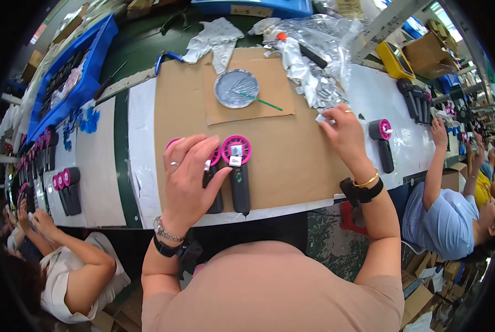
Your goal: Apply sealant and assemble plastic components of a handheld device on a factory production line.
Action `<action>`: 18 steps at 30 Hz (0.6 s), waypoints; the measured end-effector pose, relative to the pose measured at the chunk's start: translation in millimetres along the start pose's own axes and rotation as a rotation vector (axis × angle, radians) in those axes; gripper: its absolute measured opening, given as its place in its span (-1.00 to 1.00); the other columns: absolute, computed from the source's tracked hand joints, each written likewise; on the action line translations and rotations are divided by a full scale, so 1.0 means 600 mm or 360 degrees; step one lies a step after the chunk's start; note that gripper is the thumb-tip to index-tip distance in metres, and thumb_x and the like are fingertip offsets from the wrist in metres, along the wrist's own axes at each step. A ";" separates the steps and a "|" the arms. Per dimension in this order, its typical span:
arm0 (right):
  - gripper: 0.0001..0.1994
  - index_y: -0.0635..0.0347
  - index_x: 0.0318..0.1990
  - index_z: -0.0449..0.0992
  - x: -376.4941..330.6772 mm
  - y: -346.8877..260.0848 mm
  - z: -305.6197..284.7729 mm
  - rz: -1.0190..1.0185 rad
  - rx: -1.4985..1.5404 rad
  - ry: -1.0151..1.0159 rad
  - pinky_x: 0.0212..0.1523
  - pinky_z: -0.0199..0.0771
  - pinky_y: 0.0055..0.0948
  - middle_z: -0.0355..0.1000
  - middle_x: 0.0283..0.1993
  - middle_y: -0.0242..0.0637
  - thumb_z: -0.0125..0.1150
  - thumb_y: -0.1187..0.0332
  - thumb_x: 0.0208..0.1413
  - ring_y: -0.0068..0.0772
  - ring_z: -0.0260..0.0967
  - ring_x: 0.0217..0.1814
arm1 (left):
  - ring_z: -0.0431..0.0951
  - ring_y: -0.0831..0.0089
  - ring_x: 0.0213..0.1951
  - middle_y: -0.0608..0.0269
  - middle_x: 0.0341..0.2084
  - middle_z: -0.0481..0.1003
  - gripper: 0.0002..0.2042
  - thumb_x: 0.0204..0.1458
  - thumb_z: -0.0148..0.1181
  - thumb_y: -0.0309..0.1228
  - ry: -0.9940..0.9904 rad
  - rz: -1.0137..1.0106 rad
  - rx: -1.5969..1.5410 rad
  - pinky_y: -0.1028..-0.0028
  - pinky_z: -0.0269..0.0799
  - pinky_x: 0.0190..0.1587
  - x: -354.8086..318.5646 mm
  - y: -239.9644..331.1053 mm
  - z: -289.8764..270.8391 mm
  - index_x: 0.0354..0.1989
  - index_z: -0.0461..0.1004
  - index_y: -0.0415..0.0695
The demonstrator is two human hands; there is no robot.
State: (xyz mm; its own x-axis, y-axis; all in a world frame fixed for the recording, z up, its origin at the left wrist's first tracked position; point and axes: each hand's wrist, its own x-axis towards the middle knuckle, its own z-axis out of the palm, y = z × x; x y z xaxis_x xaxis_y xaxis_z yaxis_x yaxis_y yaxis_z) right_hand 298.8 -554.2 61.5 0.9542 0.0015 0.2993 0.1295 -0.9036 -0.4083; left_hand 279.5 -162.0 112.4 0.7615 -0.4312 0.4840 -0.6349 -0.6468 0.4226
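My left hand (189,180) hovers over handheld fans, its fingers bent and its thumb apart from them. Partly hidden under it is a fan (216,202) with a pink rim and dark handle. Just right of that hand lies another pink-rimmed fan (240,188), with small white pieces (235,160) on its head and neck. Over at the right edge of the cardboard, my right hand (343,130) pinches a small white piece (320,118) between thumb and forefinger, beside a heap of silvery scraps (319,91).
A round dish (236,88) with a green stick (269,104) stands on a cardboard square. One more fan (382,145) rests at right, and several fans (67,191) at left. Blue bins (70,72) line the far left. Co-workers (444,205) sit on both sides.
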 end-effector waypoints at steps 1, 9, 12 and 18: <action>-0.84 0.27 -0.07 0.72 -0.003 -0.004 -0.007 0.0127 0.0113 -0.0004 -0.19 0.51 -0.40 0.58 -0.21 -0.24 0.51 0.45 0.25 -0.38 0.52 -0.29 | 0.55 0.15 0.31 0.19 0.16 0.66 -0.40 0.11 0.59 -0.36 -0.0014 0.0019 -0.0004 0.04 0.21 0.45 0.003 0.000 0.002 0.35 0.55 -0.12; -0.90 0.26 -0.11 0.72 0.003 -0.172 -0.027 0.0066 0.0963 -0.0293 -0.22 0.43 -0.51 0.58 -0.24 -0.41 0.51 0.51 0.28 -0.61 0.42 -0.29 | 0.46 0.24 0.41 0.27 0.24 0.61 -0.29 0.10 0.54 -0.41 -0.0218 -0.0039 -0.0012 -0.09 -0.08 0.54 0.008 0.010 0.005 0.48 0.43 -0.05; -0.91 0.26 -0.10 0.73 0.025 -0.230 -0.006 -0.0091 0.1043 -0.0465 -0.23 0.42 -0.51 0.57 -0.25 -0.41 0.50 0.50 0.30 -0.61 0.42 -0.29 | 0.43 0.24 0.42 0.28 0.23 0.61 -0.24 0.08 0.52 -0.44 -0.0251 -0.0073 -0.0002 -0.13 -0.12 0.54 0.010 0.010 0.011 0.52 0.39 -0.03; -0.89 0.31 -0.10 0.74 0.052 -0.261 0.026 -0.0246 0.0866 -0.0588 -0.23 0.49 -0.48 0.57 -0.27 -0.30 0.50 0.49 0.29 -0.51 0.50 -0.29 | 0.42 0.26 0.41 0.31 0.15 0.65 -0.17 0.07 0.50 -0.47 -0.0232 -0.0051 0.0016 -0.19 -0.13 0.52 0.012 0.008 0.027 0.58 0.29 -0.02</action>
State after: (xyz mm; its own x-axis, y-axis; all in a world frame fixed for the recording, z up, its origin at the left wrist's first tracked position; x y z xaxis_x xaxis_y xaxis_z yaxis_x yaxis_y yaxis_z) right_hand 312.5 -406.1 121.4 0.9307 0.3476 0.1140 0.2972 -0.5369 -0.7896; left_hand 283.8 -178.5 105.6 0.7925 -0.4969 0.3536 -0.6094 -0.6675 0.4280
